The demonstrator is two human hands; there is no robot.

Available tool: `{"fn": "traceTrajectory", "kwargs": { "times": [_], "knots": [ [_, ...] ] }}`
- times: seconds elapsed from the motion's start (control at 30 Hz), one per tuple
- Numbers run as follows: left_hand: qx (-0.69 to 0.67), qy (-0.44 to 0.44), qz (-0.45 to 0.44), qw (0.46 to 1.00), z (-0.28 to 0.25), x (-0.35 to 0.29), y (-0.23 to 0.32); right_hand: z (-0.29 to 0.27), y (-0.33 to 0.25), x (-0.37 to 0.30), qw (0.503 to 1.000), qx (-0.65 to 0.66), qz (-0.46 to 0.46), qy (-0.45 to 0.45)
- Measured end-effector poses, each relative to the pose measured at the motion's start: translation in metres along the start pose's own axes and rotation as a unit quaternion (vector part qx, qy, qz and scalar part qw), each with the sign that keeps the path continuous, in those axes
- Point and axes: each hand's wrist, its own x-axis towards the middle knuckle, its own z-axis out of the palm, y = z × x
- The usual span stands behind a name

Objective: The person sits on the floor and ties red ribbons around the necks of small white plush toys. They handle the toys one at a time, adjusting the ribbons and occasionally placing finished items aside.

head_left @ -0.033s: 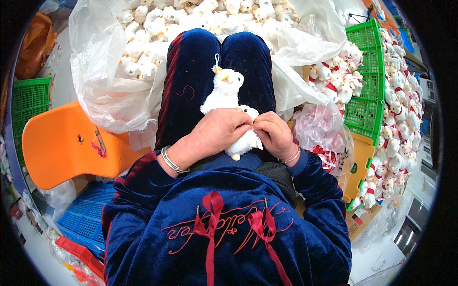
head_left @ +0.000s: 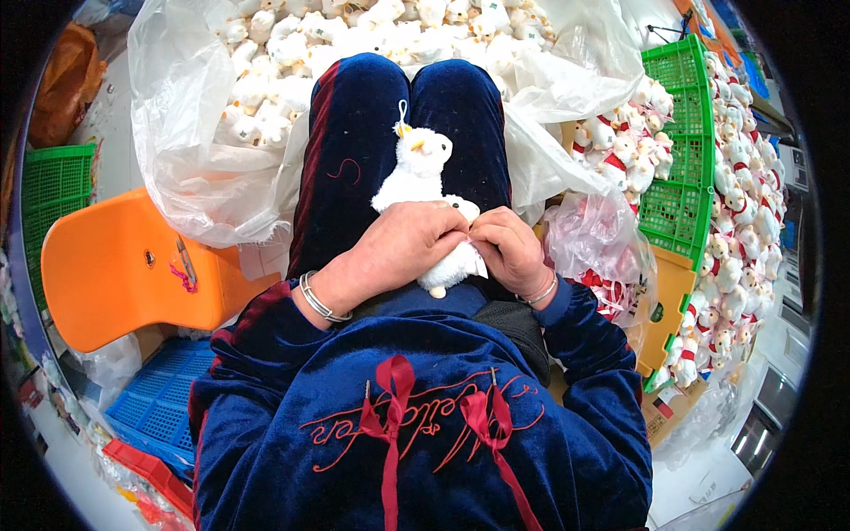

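Note:
A small white plush toy (head_left: 450,267) rests in my lap with both hands closed on its upper part. My left hand (head_left: 400,243) comes from the left, fingers bent over the toy. My right hand (head_left: 511,250) pinches on the other side, its fingertips meeting those of the left. Whether anything thin lies between the fingertips is hidden. Just beyond them, on my thighs, sits a second white plush toy (head_left: 418,173) with a yellow beak and a white hanging loop; neither hand clearly grips it.
Past my knees lies a large clear plastic bag (head_left: 190,168) of white plush toys (head_left: 310,40). An orange chair (head_left: 133,274) with small snips stands left. At right are a plastic bag (head_left: 598,234) of red pieces, a green crate (head_left: 677,133) and toys with red scarves (head_left: 730,221).

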Motion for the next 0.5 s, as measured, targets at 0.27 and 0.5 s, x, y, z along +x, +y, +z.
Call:
{"fn": "traceTrajectory", "kwargs": {
  "times": [0.27,0.5],
  "knots": [
    [-0.024,0.035,-0.025,0.999,-0.002,-0.0006,0.0019,0.0034,0.0018,-0.0011,1.0,-0.011,-0.011,0.014],
    [0.074,-0.041,0.002,0.996,-0.0094,0.0055,0.0031,0.0054,0.0027,0.002,0.999,-0.033,-0.029,0.021]
  ]
}}
